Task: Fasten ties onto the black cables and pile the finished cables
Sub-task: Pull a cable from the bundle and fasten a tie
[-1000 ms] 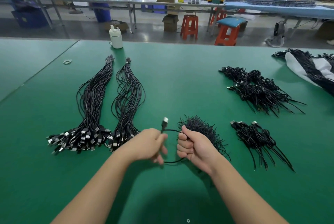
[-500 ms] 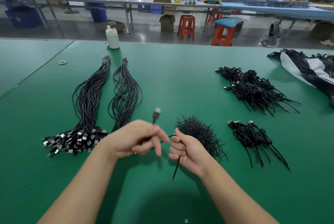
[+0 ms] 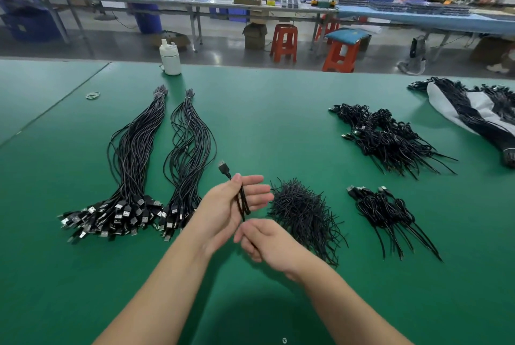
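at a green work table [image 3: 278, 110], two long bundles of untied cables [image 3: 133, 155] lie at the left, their plugs fanned toward the near edge, with a white bottle [image 3: 170, 58] standing beyond them. just right of the bundles, the person's left hand [image 3: 225, 211] is raised palm up, the thumb pinning a folded black cable [image 3: 242, 201] across the palm while the fingers stay nearly straight; the cable's plug [image 3: 223, 168] sticks up past the fingers. just below, the right hand [image 3: 267, 241] is curled, its fingertips meeting the lower end of the folded cable, apparently pinching a thin tie; the tie itself is too hidden to be sure. right of the hands sits a heap of loose ties [image 3: 303, 211], then a small pile of finished cables [image 3: 387, 213], with a larger pile [image 3: 390, 138] farther back.

the step in hand looks like wrapping the tie round the folded loops. it likely goes best if the left thumb keeps the loops flat and even while the right hand draws the tie snug about the middle, then the cable goes onto the small pile.

half a second earlier the left hand was fisted round the cable, knuckles up; now it has turned palm up and opened, and the right hand has dropped beneath it.
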Demonstrator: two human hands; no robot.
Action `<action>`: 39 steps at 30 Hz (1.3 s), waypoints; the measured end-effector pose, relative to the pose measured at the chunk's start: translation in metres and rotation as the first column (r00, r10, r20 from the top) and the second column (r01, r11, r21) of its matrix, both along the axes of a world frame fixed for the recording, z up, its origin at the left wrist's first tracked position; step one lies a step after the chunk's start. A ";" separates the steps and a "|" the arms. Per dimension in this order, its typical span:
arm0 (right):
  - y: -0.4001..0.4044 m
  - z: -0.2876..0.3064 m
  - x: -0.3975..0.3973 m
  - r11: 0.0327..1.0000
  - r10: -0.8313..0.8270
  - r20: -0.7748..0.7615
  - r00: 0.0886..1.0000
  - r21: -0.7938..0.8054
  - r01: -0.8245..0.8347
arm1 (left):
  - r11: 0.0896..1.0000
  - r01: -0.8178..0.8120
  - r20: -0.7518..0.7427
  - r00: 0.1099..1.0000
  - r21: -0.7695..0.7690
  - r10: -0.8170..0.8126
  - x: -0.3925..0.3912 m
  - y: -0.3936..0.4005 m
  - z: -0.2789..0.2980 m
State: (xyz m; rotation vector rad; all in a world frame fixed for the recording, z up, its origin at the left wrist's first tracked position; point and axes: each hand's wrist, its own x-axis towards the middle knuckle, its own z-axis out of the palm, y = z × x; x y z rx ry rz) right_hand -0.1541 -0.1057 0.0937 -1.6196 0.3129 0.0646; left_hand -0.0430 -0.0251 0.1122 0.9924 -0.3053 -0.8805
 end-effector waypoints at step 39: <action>-0.014 -0.004 -0.013 0.975 -0.165 0.292 0.942 -0.099 0.201 | 0.719 -0.456 0.755 0.639 0.524 -0.145 -0.056 0.004 0.005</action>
